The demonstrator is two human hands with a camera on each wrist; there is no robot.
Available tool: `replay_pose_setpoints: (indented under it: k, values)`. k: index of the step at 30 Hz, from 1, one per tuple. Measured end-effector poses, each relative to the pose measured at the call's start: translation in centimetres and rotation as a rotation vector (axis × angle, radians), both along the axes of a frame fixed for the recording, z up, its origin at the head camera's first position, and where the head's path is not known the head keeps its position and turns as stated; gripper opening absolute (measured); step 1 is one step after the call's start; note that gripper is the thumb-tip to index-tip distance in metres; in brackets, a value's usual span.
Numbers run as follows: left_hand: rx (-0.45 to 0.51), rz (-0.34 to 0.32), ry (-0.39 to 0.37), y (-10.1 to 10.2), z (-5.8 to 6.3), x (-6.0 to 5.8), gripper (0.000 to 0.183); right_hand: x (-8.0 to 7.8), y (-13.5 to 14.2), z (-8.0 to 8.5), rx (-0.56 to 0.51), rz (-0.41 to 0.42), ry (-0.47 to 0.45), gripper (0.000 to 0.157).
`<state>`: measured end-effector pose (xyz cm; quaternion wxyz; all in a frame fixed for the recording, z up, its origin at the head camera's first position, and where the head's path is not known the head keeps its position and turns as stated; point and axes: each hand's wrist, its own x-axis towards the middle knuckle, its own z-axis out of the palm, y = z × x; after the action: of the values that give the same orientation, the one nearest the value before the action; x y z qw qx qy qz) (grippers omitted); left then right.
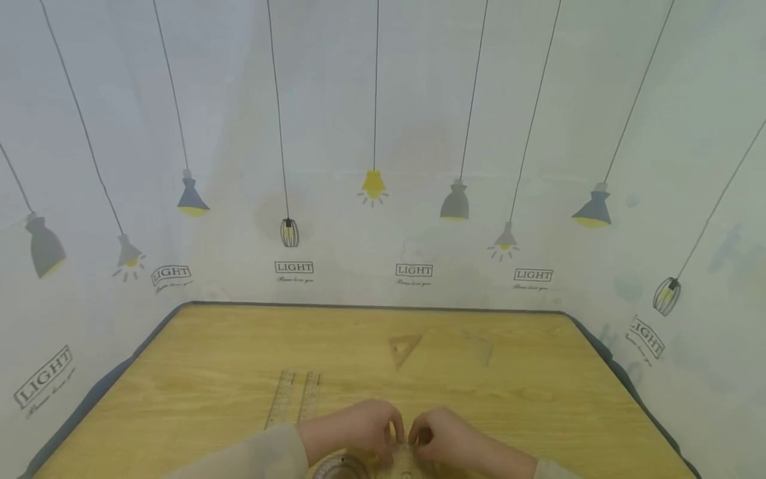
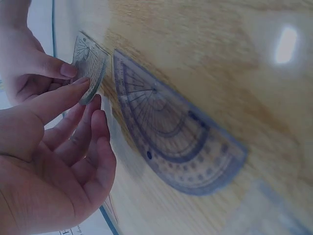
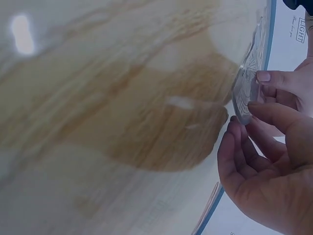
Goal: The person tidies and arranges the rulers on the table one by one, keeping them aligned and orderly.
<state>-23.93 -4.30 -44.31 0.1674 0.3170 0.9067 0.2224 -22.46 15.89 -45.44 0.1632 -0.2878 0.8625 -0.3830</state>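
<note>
A clear protractor [image 2: 89,66] with dark markings is held up off the table between both hands, its edge toward me in the right wrist view. My left hand [image 1: 374,424] pinches one side between thumb and fingers. On the other side, the right hand [image 1: 447,434] pinches it too, the fingertips of both hands close together. A second protractor [image 2: 166,132], see-through with bluish-purple markings, lies on the table beside the left hand. In the head view the lower edge of the picture cuts off both protractors.
Two transparent rulers, a left one [image 1: 278,399] and a right one [image 1: 310,396], lie side by side beyond the left forearm. Farther back are a brownish set square [image 1: 403,349] and a faint clear one [image 1: 483,348]. White lamp-printed walls [image 1: 335,133] enclose the wooden table [image 1: 209,359].
</note>
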Motion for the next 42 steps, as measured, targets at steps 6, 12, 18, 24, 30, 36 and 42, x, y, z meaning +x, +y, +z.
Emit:
replay_pose_setpoints:
  k: [6,12,18,24,30,36,42]
  values:
    - [-0.002,0.016,-0.027,0.1,0.0,0.3,0.026,0.0,0.1,0.0,0.012,0.027,-0.02,0.015]
    - [-0.027,0.018,-0.013,0.1,0.3,0.7,0.025,0.2,-0.1,0.2,0.022,0.03,-0.017,0.014]
    - [-0.041,0.028,-0.021,0.0,0.2,0.7,0.023,0.2,-0.2,0.2,0.025,0.036,0.03,0.015]
    - [-0.05,0.047,-0.014,-0.5,0.1,0.0,0.024,0.2,0.0,0.3,0.003,0.03,0.002,0.014]
    - [-0.029,0.072,0.006,-0.8,0.9,-1.1,0.023,-0.8,0.5,0.8,0.028,-0.021,0.015,0.015]
    - [-0.005,0.122,0.082,-0.6,0.8,-3.6,0.026,-2.8,1.0,2.3,0.046,-0.081,0.097,0.021]
    - [-0.025,0.167,0.162,-0.4,0.6,-6.5,0.029,-5.8,1.3,2.3,0.055,-0.151,0.137,0.024]
